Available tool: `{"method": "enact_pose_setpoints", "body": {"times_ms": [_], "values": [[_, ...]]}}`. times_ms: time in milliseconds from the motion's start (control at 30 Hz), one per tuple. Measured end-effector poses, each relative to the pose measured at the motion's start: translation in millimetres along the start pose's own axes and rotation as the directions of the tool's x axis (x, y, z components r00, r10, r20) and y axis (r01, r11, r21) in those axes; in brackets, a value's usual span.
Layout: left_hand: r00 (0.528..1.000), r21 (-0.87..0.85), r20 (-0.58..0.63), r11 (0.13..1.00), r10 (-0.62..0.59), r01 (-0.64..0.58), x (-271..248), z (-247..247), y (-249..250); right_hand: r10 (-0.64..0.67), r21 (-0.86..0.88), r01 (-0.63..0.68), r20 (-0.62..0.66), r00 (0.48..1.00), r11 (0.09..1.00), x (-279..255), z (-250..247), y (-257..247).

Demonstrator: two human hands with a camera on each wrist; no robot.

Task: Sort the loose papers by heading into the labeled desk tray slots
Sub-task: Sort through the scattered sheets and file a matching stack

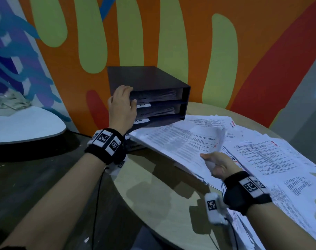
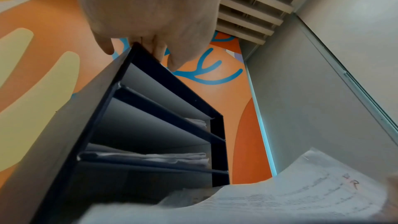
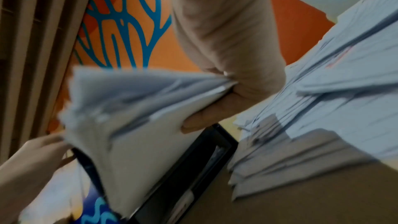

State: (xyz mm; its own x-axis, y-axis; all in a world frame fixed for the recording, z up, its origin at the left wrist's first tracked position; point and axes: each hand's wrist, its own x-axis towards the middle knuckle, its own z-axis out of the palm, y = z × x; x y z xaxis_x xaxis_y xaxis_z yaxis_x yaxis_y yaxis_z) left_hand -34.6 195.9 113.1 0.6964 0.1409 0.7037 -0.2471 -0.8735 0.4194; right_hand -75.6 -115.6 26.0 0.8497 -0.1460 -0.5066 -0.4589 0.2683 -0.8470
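- While the right hand (image 1: 219, 166) pinches a thin sheaf of papers (image 1: 188, 147) at its near corner, thumb on top and fingers curled beneath, the sheaf stretches away from those fingers toward the desk tray (image 1: 150, 94), its long axis running from the grip up and leftward to the slots.
- Its far end lies just beside the lowest slot mouth, sagging under its own weight; I judge the coming move hinges on levelling that floppy edge with the right opening.
- The left hand (image 1: 122, 103) is the nearer one to the tray: its fingers curl over the top front corner, thumb on the front face, apparently steadying the box.
- The tray is a dark, matte, boxy thing with flat shelves; two white label strips (image 1: 143, 105) sit just past the left thumb, lettering too blurred to read. Upper slots already hold slim stacks.
- Beyond the right fingers spreads the loose pile (image 1: 272, 156): white printed sheets, some with red handwritten headings, fanned untidily.
- All this rests on a round glossy table (image 1: 153, 195) against an orange and green mural.
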Motion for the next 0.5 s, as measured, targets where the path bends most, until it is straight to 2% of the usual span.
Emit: {"method": "enact_pose_setpoints", "body": {"times_ms": [200,433,500], "values": [[0.997,-0.002,-0.078,1.0,0.026,-0.026,-6,9,0,-0.017,-0.075,0.01,-0.086,0.996,0.997,15,66,14],[0.992,0.046,-0.108,0.997,0.072,-0.067,-8,14,-4,-0.004,0.142,0.009,-0.038,0.999,0.99,35,142,-3],[0.991,0.057,-0.112,0.996,0.078,-0.072,-8,17,-6,0.002,0.123,0.002,-0.033,0.999,0.992,43,159,-5]]}}
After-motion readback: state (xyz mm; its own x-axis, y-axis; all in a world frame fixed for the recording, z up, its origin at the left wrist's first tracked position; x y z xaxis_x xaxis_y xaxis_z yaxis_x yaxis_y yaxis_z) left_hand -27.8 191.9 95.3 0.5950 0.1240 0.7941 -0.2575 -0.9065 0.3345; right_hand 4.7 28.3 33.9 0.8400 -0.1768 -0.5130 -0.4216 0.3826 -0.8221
